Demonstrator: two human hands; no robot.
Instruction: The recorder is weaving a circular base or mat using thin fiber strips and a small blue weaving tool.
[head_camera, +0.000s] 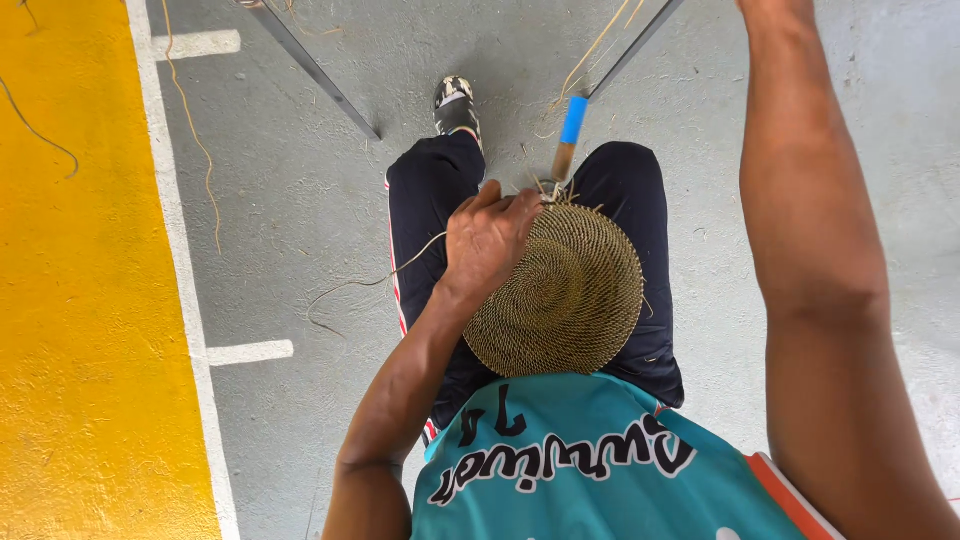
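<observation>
Gripping the woven disc at its top edge on my lap, left hand fingers closed. Right hand out of view overhead. Blue-taped stick, loose strands on floor ahead.

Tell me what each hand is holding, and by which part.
The left hand grips the round, coiled straw-coloured woven disc at its far upper edge, on the lap. The right hand is raised out of view; its hold cannot be told.

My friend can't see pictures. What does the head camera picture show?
A seated person's left hand presses a round, coiled woven disc on their lap. The right arm reaches up out of the picture, its hand unseen. Loose straw strands trail over the grey floor beside a yellow painted strip.
</observation>
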